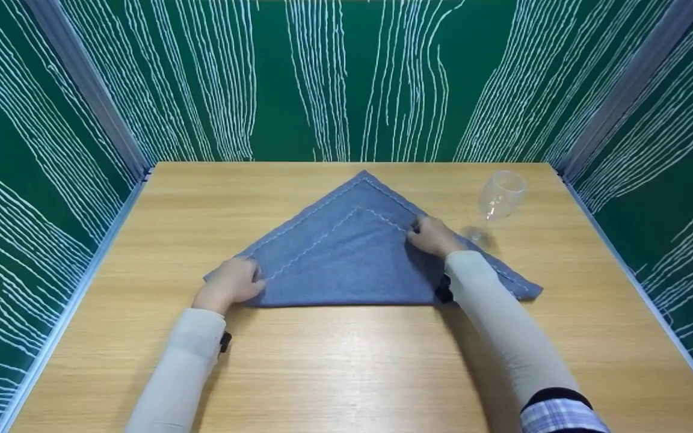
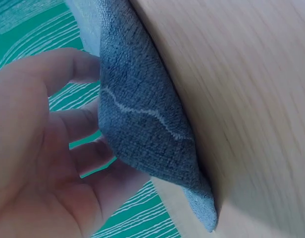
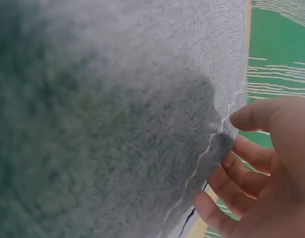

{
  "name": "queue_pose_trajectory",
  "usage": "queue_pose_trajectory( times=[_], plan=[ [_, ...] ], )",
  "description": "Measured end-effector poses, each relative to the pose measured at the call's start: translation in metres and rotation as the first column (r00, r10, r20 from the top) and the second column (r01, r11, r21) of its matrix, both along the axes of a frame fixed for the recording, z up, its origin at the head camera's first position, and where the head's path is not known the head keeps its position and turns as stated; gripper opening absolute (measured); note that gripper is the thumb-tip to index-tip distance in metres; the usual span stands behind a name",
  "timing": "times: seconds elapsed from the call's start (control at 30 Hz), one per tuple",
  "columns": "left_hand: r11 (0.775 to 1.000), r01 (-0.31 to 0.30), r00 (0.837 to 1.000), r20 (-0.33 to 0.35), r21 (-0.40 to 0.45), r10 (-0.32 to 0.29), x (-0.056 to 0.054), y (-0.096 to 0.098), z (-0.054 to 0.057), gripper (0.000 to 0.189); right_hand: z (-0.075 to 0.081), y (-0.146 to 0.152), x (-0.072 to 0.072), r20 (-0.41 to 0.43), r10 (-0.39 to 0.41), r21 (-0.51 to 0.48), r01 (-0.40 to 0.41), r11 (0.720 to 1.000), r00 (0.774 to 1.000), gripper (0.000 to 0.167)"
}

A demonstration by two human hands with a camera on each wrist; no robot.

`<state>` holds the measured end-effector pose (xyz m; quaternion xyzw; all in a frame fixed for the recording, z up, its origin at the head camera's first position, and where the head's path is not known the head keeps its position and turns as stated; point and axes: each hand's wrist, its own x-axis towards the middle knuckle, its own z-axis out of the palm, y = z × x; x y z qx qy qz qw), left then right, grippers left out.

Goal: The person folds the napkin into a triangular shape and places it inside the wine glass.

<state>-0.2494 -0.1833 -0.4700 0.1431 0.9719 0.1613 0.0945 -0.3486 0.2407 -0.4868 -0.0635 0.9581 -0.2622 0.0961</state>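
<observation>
A blue-grey cloth [image 1: 346, 264] with white wavy stitching lies folded into a triangle, its point toward the far edge of the table. My left hand [image 1: 233, 281] rests at its left corner. In the left wrist view the fingers are spread and loosely bent, and the cloth's raised fold [image 2: 142, 109] covers the fingertips. Right of the cloth's middle, my right hand [image 1: 434, 236] pinches the upper layer near the stitched line. The right wrist view shows the thumb on the stitched border of the cloth [image 3: 157, 139], with the other fingers at its edge.
A clear stemmed glass [image 1: 503, 195] stands at the back right, its foot close to the cloth's right slope. The wooden table [image 1: 346, 367] is bordered by green walls [image 1: 274, 78] with white lines. Grey posts [image 1: 91, 84] rise at the back corners.
</observation>
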Motion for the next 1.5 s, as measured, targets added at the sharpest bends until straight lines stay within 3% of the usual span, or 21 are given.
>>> queue_pose_trajectory(
  times=[0.23,0.4,0.57,0.8,0.97,1.17,1.33,1.5],
  plan=[
    [0.999,-0.006,1.0,-0.009,-0.041,0.005,-0.003,0.001,-0.004,0.031,-0.002,0.003,0.001,0.002,-0.008,-0.003,0.008,1.0,1.0,0.035],
    [0.998,0.017,0.995,-0.097,-0.052,-0.022,-0.007,0.002,-0.004,0.022,-0.003,0.004,0.003,-0.127,-0.061,-0.051,0.055,0.997,0.99,0.025],
    [0.998,-0.027,0.992,-0.127,-0.059,0.02,-0.009,0.005,-0.005,0.02,-0.007,0.003,0.002,-0.226,-0.128,-0.056,0.118,0.991,0.966,0.028],
    [0.994,-0.049,0.997,-0.07,-0.1,0.042,-0.007,0.008,0.0,0.046,-0.011,0.006,0.006,-0.116,-0.034,0.164,0.053,0.985,0.993,0.051],
    [0.993,-0.056,0.998,-0.031,-0.099,0.053,-0.006,0.007,0.002,0.051,-0.008,0.006,0.007,-0.056,-0.009,0.216,0.021,0.976,0.998,0.055],
    [0.991,-0.041,0.999,-0.014,-0.13,0.04,-0.006,0.011,0.004,0.057,-0.006,0.008,0.007,-0.029,-0.003,0.228,0.01,0.974,1.0,0.057],
    [0.989,-0.049,0.998,0.02,-0.138,0.052,0.0,0.011,0.006,0.059,-0.004,0.011,0.013,-0.053,0.05,0.211,-0.038,0.977,0.997,0.056],
    [0.988,-0.038,0.999,0.024,-0.149,0.042,0.006,0.011,0.006,0.059,-0.003,0.014,0.02,-0.012,0.046,0.2,-0.043,0.979,0.999,0.057]
  ],
)
